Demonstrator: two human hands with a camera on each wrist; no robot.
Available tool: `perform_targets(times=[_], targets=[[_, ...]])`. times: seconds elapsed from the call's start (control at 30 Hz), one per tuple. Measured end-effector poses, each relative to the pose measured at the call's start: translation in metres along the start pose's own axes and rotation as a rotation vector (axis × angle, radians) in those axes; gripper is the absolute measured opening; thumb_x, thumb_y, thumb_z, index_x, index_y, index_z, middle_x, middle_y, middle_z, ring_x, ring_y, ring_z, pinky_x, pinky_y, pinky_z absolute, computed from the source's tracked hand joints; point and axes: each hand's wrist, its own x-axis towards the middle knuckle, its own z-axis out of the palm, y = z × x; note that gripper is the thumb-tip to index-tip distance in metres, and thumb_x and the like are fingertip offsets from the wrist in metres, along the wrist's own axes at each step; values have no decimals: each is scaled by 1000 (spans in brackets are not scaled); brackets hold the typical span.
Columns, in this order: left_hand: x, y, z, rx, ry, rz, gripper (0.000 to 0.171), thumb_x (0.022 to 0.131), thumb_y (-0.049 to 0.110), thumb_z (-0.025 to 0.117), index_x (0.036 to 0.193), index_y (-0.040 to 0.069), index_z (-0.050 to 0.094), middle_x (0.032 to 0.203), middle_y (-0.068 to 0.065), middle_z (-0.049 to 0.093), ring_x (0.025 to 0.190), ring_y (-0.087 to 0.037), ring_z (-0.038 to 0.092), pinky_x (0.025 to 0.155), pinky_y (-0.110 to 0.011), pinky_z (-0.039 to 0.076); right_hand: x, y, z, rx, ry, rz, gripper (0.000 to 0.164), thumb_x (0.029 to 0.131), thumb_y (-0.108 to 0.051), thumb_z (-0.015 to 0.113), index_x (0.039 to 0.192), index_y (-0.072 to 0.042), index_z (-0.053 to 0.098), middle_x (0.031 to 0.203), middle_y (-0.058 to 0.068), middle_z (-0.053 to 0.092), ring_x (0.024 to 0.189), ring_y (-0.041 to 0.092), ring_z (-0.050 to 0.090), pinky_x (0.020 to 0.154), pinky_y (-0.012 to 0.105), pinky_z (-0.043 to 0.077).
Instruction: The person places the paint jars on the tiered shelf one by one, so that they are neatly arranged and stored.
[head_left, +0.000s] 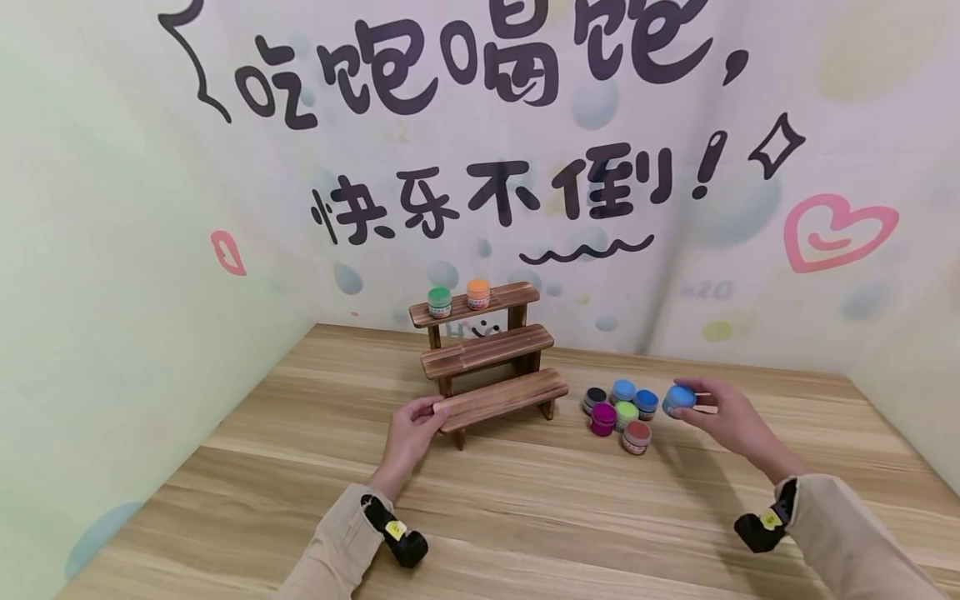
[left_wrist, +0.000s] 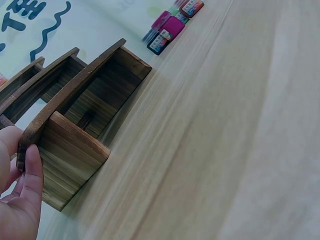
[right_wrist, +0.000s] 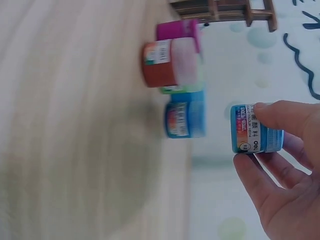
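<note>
A wooden three-step stand is at the table's middle. My left hand pinches the left end of its lowest step, thumb above and fingers below in the left wrist view. A green paint jar and an orange paint jar sit on the top step. In my right hand I grip a light blue paint jar, held above the tabletop. Just left of it stands a cluster of several jars, among them a dark blue jar, a purple jar and a red-brown jar.
The cluster also has a black jar, another light blue jar and a yellow-green jar. Behind the wood-grain table hangs a printed backdrop. A pale wall borders the left side.
</note>
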Motion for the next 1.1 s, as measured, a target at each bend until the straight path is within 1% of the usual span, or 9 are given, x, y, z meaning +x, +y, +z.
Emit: perform_targets(times=[0.17,0.3,0.5,0.67,0.83,1.0,1.1], targets=[[1,0,-1,-13,4,-5,28,80,2,61,105,-11,58,95,-20,60,72,-8,55,59,-22,49,6,-14,-5,16,2,-29,49,83,-19,62,121,7,46,111,27,51,99,43,50,73,43,50],[1,0,-1,-14,6,-3,28,80,2,61,105,-11,58,94,-19,60,71,-7,55,58,-21,49,13,-27,-3,42,-5,-81,47,83,-17,63,121,6,47,110,24,52,99,42,52,74,44,49],[1,-1,-1,-5,8,-4,28,80,3,62,104,-10,58,93,-18,61,71,-8,55,58,-20,48,23,-48,8,117,-51,-133,44,83,-13,62,120,5,48,107,22,54,98,39,53,71,35,51],[1,-2,0,-5,5,2,28,80,3,61,104,-10,58,93,-18,61,71,-9,56,58,-20,48,30,-65,17,147,-80,-156,44,83,-14,62,120,4,47,107,20,55,98,36,54,70,30,51],[0,-2,0,-5,3,6,28,80,3,61,104,-11,58,94,-19,60,71,-8,56,56,-18,47,41,-83,23,147,-108,-173,44,83,-17,63,120,1,48,110,18,54,100,33,54,74,34,51],[0,-3,0,-12,3,6,28,80,3,61,105,-11,58,93,-20,61,69,-8,55,56,-18,47,56,-104,25,134,-137,-222,43,82,-16,63,119,0,49,111,16,55,101,33,54,80,41,48],[0,-2,0,-15,5,7,28,80,3,61,104,-11,58,93,-19,61,69,-7,55,56,-19,47,66,-116,26,110,-139,-249,42,82,-14,64,119,-1,49,110,15,55,101,32,54,82,42,47]])
